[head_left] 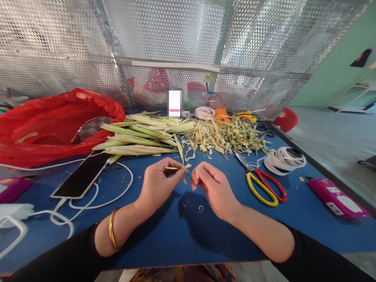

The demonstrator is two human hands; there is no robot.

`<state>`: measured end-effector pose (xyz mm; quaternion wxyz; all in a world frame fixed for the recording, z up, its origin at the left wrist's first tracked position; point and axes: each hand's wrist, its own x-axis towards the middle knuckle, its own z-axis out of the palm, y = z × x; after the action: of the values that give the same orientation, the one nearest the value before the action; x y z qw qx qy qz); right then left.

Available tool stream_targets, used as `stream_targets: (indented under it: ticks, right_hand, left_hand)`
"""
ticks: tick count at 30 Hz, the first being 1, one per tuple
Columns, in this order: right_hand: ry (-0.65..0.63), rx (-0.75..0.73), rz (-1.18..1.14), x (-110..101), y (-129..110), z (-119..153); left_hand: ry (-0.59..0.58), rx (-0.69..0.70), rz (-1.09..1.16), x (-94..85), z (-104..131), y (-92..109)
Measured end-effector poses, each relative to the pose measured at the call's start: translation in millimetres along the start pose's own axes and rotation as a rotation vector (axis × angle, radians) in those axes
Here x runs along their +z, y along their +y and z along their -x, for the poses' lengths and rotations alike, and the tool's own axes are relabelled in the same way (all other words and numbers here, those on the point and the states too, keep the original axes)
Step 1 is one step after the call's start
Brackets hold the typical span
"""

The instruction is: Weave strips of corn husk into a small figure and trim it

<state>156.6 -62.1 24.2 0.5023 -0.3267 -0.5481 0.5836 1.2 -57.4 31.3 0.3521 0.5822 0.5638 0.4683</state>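
Observation:
Between the thumb and fingers of my left hand (163, 182), a small folded strip of corn husk (186, 167) is pinched, its thin ends sticking out. Close to its right, my right hand (213, 186) is closed with curled fingertips. A faint white thread (189, 171) appears to run from the strip to these fingers, which mostly hide it. Just beyond both hands lie long green and pale corn husks (143, 135). To their right spreads a heap of small tied husk pieces and scraps (229, 135).
Scissors (263, 186) with red and yellow handles lie right, beside a white thread spool (284, 161) and a magenta packet (337, 197). At left are a red plastic bag (58, 121), a phone (82, 176) and white cables (111, 201). A perforated metal screen (167, 35) stands behind the blue table (164, 243).

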Motion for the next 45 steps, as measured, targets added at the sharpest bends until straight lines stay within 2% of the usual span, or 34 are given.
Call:
stream_targets:
  ticks: [2,5,9,12,16,21,26,29,31,34,37,39,41,43,45]
  right_hand:
    - [-0.022,-0.116,0.272,2.8,-1.8,6.3]
    - [-0.145,-0.289,0.541,3.8,-4.4,11.6]
    - [-0.268,-0.479,0.643,3.3,-7.8,12.4]
    - [-0.298,-0.505,0.66,3.1,-8.7,12.2]
    - [-0.313,-0.458,0.646,2.3,-7.3,12.1]
    - [-0.244,-0.244,0.534,-1.3,-13.4,6.5]
    - [-0.139,-0.18,0.409,-9.2,-23.9,-5.7]
    - [-0.088,-0.048,0.353,-14.6,-19.6,-13.7]
    - [-0.057,0.045,0.356,-18.6,-12.0,-18.2]
    - [-0.063,0.157,0.486,-25.3,-0.1,-22.5]
    - [-0.122,0.175,0.673,-29.8,4.5,-22.6]
    - [-0.166,0.106,0.794,-29.2,3.1,-19.3]
    - [-0.215,0.027,0.921,-25.0,-0.3,-13.5]
    - [-0.262,-0.053,1.013,-18.5,-4.0,-6.4]
    - [-0.264,-0.145,1.008,-12.0,-7.3,0.0]
  left_hand:
    - [-0.001,0.047,-0.072,0.2,1.2,0.1]
    - [-0.021,0.125,-0.187,0.1,5.0,4.5]
    - [-0.078,0.191,-0.283,-1.4,9.7,11.9]
    - [-0.119,0.205,-0.291,-3.2,10.6,14.5]
    - [-0.158,0.212,-0.3,-4.5,9.5,14.1]
    - [-0.198,0.219,-0.344,-2.8,8.6,8.6]
    - [-0.376,0.202,-0.206,1.4,10.7,4.9]
    - [-0.471,0.175,-0.123,2.4,11.7,8.8]
    - [-0.483,0.188,-0.116,1.6,12.0,12.8]
    - [-0.397,0.219,-0.12,-1.5,11.3,16.1]
    - [-0.197,0.251,-0.162,-4.2,9.1,13.6]
    - [-0.056,0.282,-0.24,-4.6,7.2,9.9]
    - [0.035,0.315,-0.322,-4.1,5.2,6.1]
    - [0.069,0.339,-0.377,-3.6,3.3,3.4]
    - [0.073,0.35,-0.412,-3.6,1.9,2.0]
